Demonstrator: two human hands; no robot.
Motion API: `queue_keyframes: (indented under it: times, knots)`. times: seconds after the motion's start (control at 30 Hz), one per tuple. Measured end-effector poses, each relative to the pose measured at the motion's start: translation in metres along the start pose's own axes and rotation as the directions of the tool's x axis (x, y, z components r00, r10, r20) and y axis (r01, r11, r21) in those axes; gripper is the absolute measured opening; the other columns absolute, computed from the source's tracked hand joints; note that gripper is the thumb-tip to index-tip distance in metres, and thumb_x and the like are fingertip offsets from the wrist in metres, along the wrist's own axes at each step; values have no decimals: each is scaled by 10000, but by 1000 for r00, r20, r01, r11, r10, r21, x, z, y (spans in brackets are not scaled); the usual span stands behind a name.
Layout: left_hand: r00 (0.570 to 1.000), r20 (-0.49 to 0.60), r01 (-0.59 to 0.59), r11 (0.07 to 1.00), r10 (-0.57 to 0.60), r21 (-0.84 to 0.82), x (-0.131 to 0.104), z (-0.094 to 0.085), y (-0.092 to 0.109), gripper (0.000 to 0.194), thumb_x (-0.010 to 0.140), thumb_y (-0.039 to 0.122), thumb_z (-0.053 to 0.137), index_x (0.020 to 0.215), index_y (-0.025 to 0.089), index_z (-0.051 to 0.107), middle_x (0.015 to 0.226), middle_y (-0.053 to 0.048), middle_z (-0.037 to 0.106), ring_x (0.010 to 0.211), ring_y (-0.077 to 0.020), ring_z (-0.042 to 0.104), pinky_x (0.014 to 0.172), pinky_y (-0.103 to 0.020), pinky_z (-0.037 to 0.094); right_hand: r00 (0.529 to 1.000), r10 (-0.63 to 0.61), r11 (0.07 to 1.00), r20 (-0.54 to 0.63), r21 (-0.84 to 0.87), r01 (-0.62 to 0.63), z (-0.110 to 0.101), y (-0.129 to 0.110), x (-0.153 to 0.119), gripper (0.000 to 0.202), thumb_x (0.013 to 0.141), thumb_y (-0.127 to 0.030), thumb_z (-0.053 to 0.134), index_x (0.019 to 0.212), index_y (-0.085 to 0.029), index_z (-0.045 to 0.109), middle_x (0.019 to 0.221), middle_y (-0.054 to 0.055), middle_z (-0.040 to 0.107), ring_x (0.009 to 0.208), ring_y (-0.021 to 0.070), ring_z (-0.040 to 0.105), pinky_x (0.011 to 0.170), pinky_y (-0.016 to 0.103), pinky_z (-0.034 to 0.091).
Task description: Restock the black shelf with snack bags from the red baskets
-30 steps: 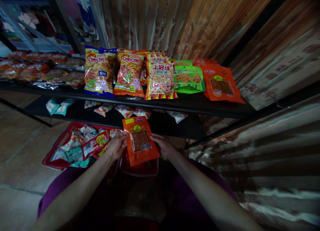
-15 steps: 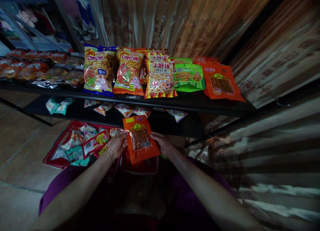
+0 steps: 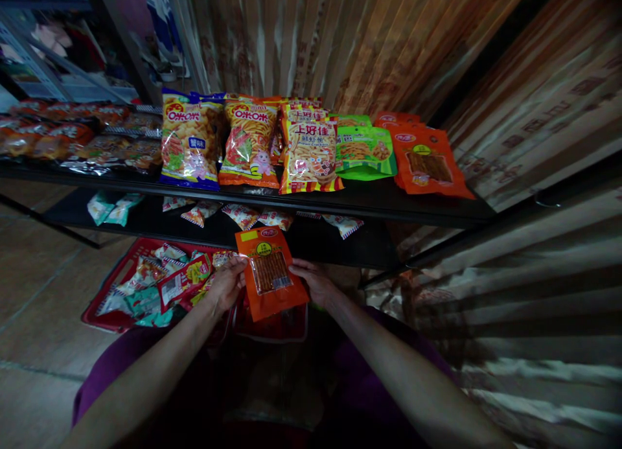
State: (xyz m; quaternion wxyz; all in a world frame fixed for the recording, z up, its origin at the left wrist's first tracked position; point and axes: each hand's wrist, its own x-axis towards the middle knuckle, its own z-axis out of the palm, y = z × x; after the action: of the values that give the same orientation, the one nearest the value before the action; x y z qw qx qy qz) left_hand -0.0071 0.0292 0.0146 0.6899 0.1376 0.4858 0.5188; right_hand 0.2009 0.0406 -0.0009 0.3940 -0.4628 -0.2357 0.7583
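Note:
Between my two hands is an orange snack packet [image 3: 270,300] with a clear window that shows brown sticks inside. My left hand [image 3: 227,284] pinches its left edge, and my right hand [image 3: 313,282] grips the right edge. The packet is held up facing me, tilted slightly, in front of the lower shelf. Below and to the left sits a red basket [image 3: 92,310] of snack packets, among them a red packet [image 3: 184,282] and teal packets [image 3: 148,303]. My left forearm and the orange packet cover part of the basket.
On the upper black shelf [image 3: 369,203] stand puffed snack bags [image 3: 189,144], prawn cracker bags [image 3: 311,154], green bags [image 3: 367,152] and similar orange packets [image 3: 432,164]. Small packets [image 3: 199,212] lie on the lower shelf [image 3: 311,245]. Corrugated sheeting [image 3: 534,274] rises at the right.
Both hands keep hold of the orange packet, which has shifted very slightly left and down in view. The shelf goods have not been moved.

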Motion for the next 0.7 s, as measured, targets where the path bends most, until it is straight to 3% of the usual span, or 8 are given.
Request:
queue_keyframes:
  times: [0.17, 0.5, 0.7]
  knots:
    - [1000, 20, 3, 1000, -3, -4, -3, 0, 1, 90, 747, 60, 586, 773, 144, 566, 690, -8, 656, 545, -96, 618, 538, -207, 525, 998, -55, 998, 40, 16, 54, 2, -2, 0, 328, 527, -262, 813, 832, -203, 710, 776, -9, 731, 663, 138, 653, 709, 279, 497]
    - [986, 127, 86, 977, -113, 197, -11, 4, 6, 296, 682, 78, 650, 964, 139, 585, 822, -47, 699, 638, -152, 671, 605, -266, 548, 992, -124, 992, -33, -24, 124, -4, 2, 8, 445, 511, -313, 824, 918, -193, 689, 819, 7, 729, 683, 153, 659, 694, 293, 497]
    - [977, 170, 93, 975, -128, 200, -14, 5, 0, 415, 609, 49, 687, 997, 150, 578, 815, -36, 698, 651, -137, 661, 617, -249, 532, 978, -199, 978, -54, -77, 195, -10, 5, 15, 446, 569, -335, 764, 983, -209, 653, 949, 36, 711, 830, 204, 665, 818, 372, 500]
